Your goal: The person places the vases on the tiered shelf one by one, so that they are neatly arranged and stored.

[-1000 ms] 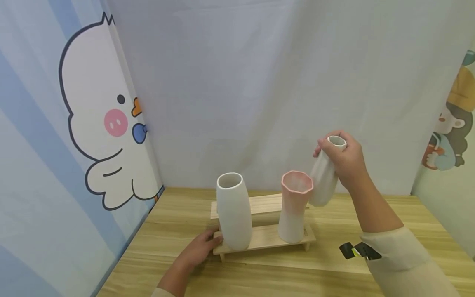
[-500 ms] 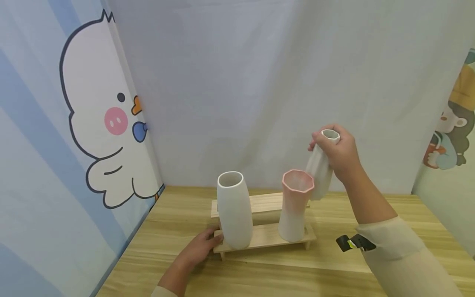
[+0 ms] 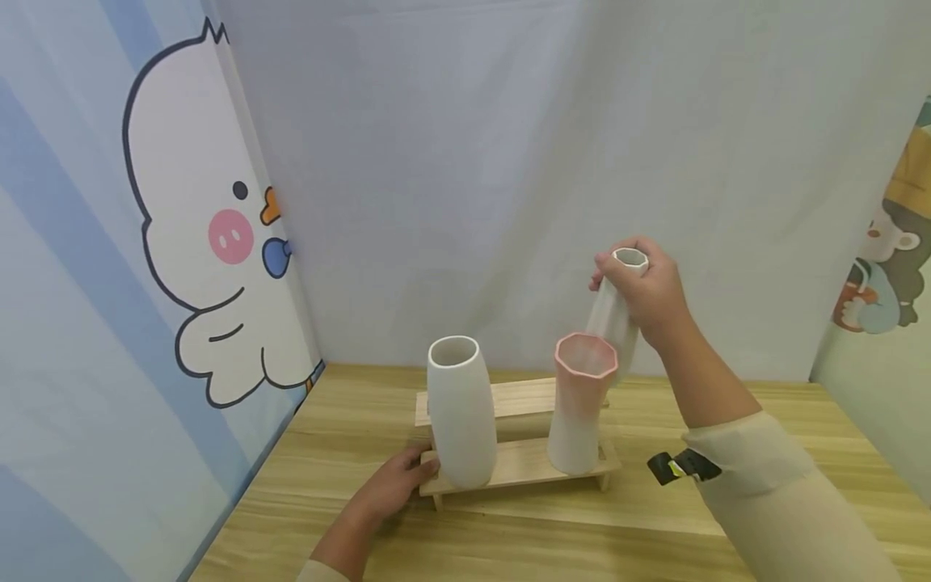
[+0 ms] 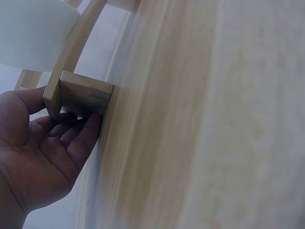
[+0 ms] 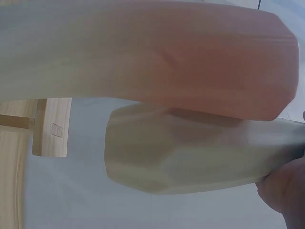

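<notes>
My right hand [image 3: 658, 299] grips a white faceted vase [image 3: 605, 314] near its rim and holds it tilted in the air, behind a pink-to-white vase [image 3: 577, 416]. In the right wrist view the held vase's base [image 5: 128, 152] is apart from the upper board [image 5: 52, 129]; the pink vase partly covers it. A two-step wooden stand [image 3: 520, 465] bears the pink vase at the right of its lower step and a tall smooth white vase [image 3: 462, 428] at the left. My left hand [image 3: 393, 485] holds the lower step's left end, thumb above, fingers curled beneath [image 4: 88, 136].
The stand is on a wood-grain table [image 3: 553, 541]. A pale grey cloth [image 3: 465, 186] hangs along the table's back. Printed curtains stand at both sides, with a white cartoon bird [image 3: 182, 186] on the left one.
My right hand has carried the white faceted vase leftward and slightly up, so more of it is behind the pink vase. The left hand stays on the stand.
</notes>
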`<state>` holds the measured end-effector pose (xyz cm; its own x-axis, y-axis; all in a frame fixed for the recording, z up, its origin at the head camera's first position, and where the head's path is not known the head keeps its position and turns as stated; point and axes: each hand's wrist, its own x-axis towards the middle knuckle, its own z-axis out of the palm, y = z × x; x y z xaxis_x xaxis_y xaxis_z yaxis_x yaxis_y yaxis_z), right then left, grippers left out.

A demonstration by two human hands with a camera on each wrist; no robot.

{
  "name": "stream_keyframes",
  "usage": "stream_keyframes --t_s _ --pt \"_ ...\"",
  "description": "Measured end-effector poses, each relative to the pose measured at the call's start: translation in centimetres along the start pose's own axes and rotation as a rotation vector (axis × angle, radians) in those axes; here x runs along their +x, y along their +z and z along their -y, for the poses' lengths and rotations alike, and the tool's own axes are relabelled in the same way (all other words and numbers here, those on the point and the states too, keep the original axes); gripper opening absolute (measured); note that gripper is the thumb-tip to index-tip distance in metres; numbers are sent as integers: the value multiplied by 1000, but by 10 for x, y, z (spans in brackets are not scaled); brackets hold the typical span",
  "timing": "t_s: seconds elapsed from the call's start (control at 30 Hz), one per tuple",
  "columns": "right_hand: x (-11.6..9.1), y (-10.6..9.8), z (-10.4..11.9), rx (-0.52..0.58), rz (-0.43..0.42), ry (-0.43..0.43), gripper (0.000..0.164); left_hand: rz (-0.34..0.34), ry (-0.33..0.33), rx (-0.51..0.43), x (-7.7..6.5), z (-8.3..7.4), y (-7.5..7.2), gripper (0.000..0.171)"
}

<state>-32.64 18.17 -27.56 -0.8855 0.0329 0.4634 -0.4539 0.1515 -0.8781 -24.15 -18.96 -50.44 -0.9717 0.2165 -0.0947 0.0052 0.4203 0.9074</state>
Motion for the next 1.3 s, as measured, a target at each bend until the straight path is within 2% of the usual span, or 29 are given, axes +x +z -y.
stream_keyframes --t_s 0.67,1.1,1.3 --pt "9 18 -1 28 41 -13 27 27 0 -30 -2 -2 -1 57" --pt "9 28 -3 40 71 -26 26 16 -15 -28 -3 -1 -1 58" --pt "9 31 -4 54 76 -25 25 8 0 -25 -4 -2 0 56"
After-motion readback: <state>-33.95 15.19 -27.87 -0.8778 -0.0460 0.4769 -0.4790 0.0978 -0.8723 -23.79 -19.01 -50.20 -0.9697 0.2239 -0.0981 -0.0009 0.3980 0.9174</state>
